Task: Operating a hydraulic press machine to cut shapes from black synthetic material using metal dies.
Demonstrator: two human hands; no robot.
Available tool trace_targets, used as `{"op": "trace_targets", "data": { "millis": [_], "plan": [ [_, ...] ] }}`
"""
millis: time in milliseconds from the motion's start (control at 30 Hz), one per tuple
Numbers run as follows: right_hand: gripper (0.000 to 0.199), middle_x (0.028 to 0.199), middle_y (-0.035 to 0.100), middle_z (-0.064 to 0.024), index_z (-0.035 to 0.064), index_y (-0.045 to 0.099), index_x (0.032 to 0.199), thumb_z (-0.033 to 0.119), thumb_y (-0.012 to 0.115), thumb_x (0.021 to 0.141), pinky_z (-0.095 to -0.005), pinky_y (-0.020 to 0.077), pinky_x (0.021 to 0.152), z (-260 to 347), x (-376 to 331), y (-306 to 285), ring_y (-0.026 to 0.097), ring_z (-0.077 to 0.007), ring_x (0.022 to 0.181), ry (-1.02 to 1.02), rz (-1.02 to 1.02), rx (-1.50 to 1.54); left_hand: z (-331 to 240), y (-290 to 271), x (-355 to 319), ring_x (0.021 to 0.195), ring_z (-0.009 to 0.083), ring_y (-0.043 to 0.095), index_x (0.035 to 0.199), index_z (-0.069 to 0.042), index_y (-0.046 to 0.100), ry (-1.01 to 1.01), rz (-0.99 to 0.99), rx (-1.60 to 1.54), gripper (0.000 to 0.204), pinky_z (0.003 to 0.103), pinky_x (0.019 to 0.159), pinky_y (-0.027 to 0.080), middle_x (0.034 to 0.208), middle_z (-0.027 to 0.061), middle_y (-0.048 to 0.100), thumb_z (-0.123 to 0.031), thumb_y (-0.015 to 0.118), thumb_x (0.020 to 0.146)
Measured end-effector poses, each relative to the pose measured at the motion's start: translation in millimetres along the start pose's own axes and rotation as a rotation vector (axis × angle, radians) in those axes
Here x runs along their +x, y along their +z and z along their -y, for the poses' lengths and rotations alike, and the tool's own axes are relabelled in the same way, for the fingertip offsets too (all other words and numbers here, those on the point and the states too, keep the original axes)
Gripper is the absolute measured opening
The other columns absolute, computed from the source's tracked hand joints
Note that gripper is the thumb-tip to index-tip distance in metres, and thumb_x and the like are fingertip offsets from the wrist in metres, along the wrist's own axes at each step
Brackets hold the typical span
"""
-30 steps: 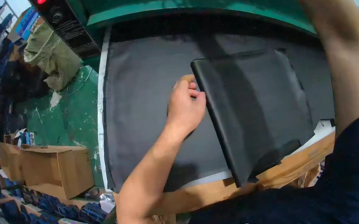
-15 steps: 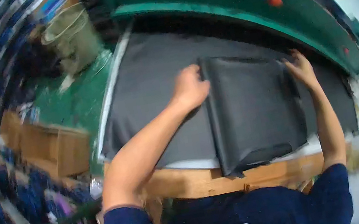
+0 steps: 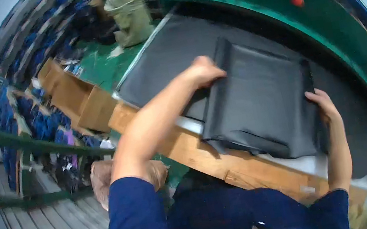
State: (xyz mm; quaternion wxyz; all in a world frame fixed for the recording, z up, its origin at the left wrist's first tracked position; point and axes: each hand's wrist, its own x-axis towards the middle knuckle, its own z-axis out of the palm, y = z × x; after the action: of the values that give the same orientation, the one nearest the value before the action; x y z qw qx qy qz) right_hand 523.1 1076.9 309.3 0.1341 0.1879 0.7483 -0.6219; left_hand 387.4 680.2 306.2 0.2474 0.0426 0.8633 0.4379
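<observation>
One black sheet [image 3: 265, 96] between left hand [image 3: 205, 70], pinching left edge, and right hand [image 3: 326, 103] at right edge, grip unclear.

dark navy shirt [image 3: 229, 213], short sleeves [image 3: 134, 210] in the same colour, small whitish mark [image 3: 261, 223] on the front; forearms [image 3: 154, 114], left hand [image 3: 205, 70] and right hand [image 3: 327, 104] bare
</observation>
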Motion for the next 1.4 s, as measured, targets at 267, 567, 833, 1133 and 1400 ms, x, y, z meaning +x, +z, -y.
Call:
{"op": "trace_targets", "data": {
  "millis": [267, 567, 833, 1133, 1400],
  "plan": [
    [0.016, 0.084, 0.067, -0.0053, 0.0036, 0.062, 0.099, 0.014, 0.066, 0.087, -0.0282, 0.0526, 0.054, -14.9, -7.7, -21.4, 0.064, -0.0138, 0.065, 0.021, 0.07, -0.013, 16.1, 14.8, -6.5, 0.058, 0.011, 0.05, 0.07, -0.009, 0.055, -0.107, 0.053, -0.201, 0.023, 0.026, 0.049, 0.041, 0.066, 0.0003, 0.052, -0.017, 0.072, 0.084],
    [0.015, 0.087, 0.068, -0.0066, 0.0035, 0.061, 0.099, 0.011, 0.066, 0.087, -0.0298, 0.0523, 0.057, -40.8, 0.9, -26.8, 0.064, -0.0149, 0.068, -0.048, 0.065, 0.097, 17.5, 23.9, -21.4, 0.058, 0.0098, 0.05, 0.078, -0.01, 0.057, -0.118, -0.053, -0.257, 0.018, 0.025, 0.05, 0.039, 0.072, -0.0006, 0.058, -0.014, 0.074, 0.083],
    [0.021, 0.095, 0.069, -0.0095, 0.0008, 0.061, 0.106, 0.005, 0.062, 0.086, -0.0335, 0.0564, 0.073, -23.2, -7.9, -26.1, 0.067, -0.0184, 0.08, -0.066, 0.121, 0.246, 22.5, 21.4, -20.7, 0.065, 0.0105, 0.057, 0.084, -0.009, 0.058, -0.051, 0.069, -0.398, 0.012, 0.027, 0.058, 0.049, 0.075, -0.0011, 0.059, -0.005, 0.069, 0.083],
    [0.028, 0.098, 0.067, -0.002, -0.0005, 0.066, 0.111, 0.002, 0.064, 0.084, -0.0299, 0.049, 0.081, 31.4, -96.5, -41.9, 0.061, -0.0127, 0.086, -0.792, -0.047, 0.01, -29.2, -26.2, -113.6, 0.08, 0.0096, 0.062, 0.099, -0.003, 0.067, 0.596, -0.277, -0.576, 0.019, 0.024, 0.073, 0.049, 0.09, 0.0009, 0.067, 0.001, 0.069, 0.081],
    [0.016, 0.125, 0.061, -0.0218, -0.0017, 0.07, 0.082, -0.011, 0.057, 0.078, -0.0377, 0.0481, 0.094, 43.2, -99.8, -14.6, 0.063, -0.026, 0.108, -1.005, 0.138, 0.06, 8.6, -43.7, -113.0, 0.089, 0.0147, 0.064, 0.092, -0.003, 0.067, 0.836, -0.271, -0.803, 0.01, 0.027, 0.081, 0.053, 0.102, 0.0077, 0.069, 0.004, 0.064, 0.086]
  ]
}}
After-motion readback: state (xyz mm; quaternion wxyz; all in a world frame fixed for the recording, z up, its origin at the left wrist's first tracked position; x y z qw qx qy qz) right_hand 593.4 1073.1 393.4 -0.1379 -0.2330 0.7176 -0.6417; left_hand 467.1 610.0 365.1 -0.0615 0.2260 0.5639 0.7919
